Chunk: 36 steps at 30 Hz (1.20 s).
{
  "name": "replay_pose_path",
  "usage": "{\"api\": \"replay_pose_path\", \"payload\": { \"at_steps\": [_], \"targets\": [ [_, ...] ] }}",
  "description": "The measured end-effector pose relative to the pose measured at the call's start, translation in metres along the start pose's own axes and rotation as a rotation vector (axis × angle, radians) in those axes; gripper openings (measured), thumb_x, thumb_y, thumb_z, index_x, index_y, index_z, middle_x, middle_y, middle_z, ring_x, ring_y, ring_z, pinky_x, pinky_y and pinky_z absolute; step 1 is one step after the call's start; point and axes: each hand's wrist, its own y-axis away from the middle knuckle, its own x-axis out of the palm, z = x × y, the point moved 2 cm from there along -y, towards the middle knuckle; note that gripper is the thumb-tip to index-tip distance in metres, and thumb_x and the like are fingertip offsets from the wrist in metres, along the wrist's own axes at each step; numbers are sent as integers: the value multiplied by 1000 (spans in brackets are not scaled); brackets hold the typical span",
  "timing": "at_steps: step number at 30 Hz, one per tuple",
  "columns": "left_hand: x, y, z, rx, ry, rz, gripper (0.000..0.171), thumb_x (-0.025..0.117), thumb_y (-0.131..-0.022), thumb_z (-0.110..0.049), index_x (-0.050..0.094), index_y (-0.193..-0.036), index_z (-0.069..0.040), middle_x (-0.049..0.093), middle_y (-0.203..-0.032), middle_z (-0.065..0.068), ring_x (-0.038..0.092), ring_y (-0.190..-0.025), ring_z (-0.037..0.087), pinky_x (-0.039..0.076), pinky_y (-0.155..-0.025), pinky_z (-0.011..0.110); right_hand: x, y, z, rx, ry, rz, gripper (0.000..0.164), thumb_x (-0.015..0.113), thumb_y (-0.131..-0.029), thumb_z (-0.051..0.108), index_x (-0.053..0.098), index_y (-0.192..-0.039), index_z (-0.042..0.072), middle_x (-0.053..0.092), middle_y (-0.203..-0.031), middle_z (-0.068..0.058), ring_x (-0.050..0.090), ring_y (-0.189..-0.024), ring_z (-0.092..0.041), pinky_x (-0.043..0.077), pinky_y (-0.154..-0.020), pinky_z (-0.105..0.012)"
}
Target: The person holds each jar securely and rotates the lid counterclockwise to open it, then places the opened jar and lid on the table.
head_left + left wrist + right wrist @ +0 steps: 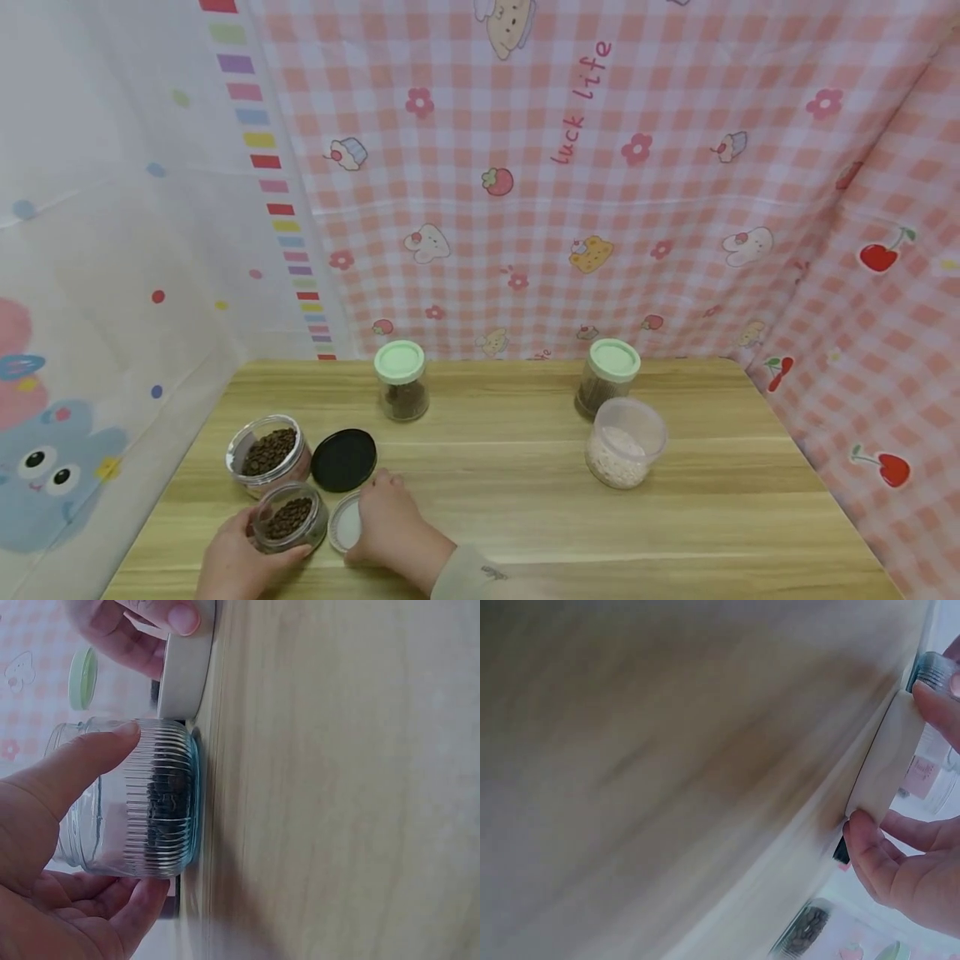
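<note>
Nearest the camera, the left hand grips the small jar, thumb on one side of the ribbed glass and fingers on the other. This jar stands upright and lidless at the near left of the table, with brown beans inside. Just right of it, the right hand grasps the white lid between thumb and fingers at opposite edges; a pale sleeve covers that wrist. Whether lid and jar touch is hard to tell.

Just beyond the small jar, to its left, is the big jar, also lidless, with more beans. To its right lies the black lid, flat, beyond the white one. Farther back stands a green-lidded jar with dark contents; another is at the far right, and just nearer is the tub of white flakes.
</note>
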Motion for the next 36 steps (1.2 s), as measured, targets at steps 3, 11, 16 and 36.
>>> {"api": "replay_pose_path", "payload": {
  "at_steps": [3,11,16,36],
  "targets": [
    [-1,-1,2,11,-12,-16,100,86,-57,-49,46,-120,17,56,-110,37,56,-100,48,46,-87,56,1,0,4,12,1,-3,88,85,-53,58,58,-120,10,51,-109,-1,48,-99,-16,47,-86,-22],
    [-3,-3,5,14,-13,-13,100,87,-57,-47,45,-121,17,55,-112,38,55,-103,50,46,-88,56,-2,3,9,43,-29,-5,93,86,-51,58,56,-124,9,49,-112,-2,47,-103,-16,47,-87,-22],
    [-3,-3,5,12,-16,-12,100,87,-57,-47,45,-121,17,54,-113,38,55,-103,50,46,-88,56,-3,4,10,48,-37,-8,93,87,-51,57,56,-124,9,49,-113,-2,47,-104,-16,48,-87,-23],
    [-1,-3,-1,14,9,34,99,84,-63,-45,40,-128,16,51,-120,38,49,-112,53,41,-93,59,1,6,7,34,-14,-13,101,85,-50,62,52,-130,10,48,-123,-3,46,-113,-18,48,-90,-24]
  ]
}}
